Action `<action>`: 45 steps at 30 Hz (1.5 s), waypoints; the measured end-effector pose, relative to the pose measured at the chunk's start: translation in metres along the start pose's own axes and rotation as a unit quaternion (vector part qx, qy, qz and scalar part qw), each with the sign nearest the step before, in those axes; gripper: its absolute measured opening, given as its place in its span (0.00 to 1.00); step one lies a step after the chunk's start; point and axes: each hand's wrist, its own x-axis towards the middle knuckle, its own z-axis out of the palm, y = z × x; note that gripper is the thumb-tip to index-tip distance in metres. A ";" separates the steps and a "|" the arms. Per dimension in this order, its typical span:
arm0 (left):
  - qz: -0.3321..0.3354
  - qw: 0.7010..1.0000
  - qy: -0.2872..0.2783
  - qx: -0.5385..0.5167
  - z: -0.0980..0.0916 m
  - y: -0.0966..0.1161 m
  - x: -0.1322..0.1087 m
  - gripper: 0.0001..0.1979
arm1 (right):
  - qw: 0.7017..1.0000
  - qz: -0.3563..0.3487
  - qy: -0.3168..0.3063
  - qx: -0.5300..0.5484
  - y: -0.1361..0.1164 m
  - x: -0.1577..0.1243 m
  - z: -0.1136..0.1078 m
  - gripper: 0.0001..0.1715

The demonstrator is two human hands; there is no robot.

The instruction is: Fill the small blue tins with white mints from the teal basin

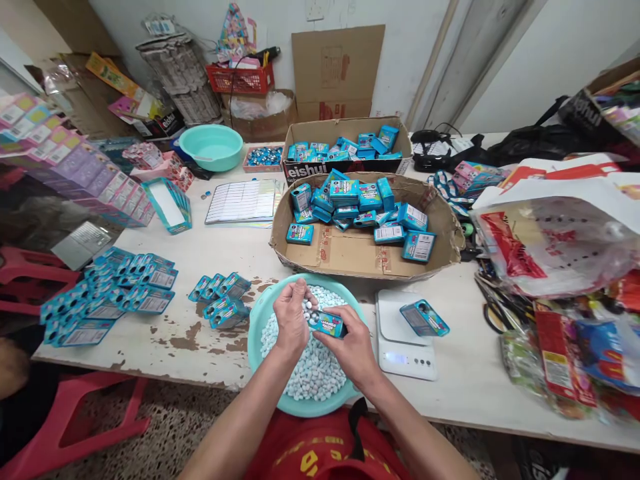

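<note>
Over a turquoise basin full of small pale candies, my right hand grips a blue candy tin tilted on its side. Its open end faces left, toward my other hand. My left hand is closed with fingers curled around some of the pale candies, a few showing at the tin's mouth. To the right, another blue tin lies on a white digital scale with a lit display. Left of the basin stand several blue tins in a small group.
Behind the basin, a cut-down cardboard box holds several blue tins; a second box stands behind it. More tins cluster at the table's left. Scissors and plastic bags crowd the right side. A person's arm shows at far left.
</note>
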 end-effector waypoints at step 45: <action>-0.187 0.946 -0.264 0.023 0.178 -0.130 -0.025 0.26 | 0.897 0.233 0.372 0.049 0.062 -0.112 -0.160 0.26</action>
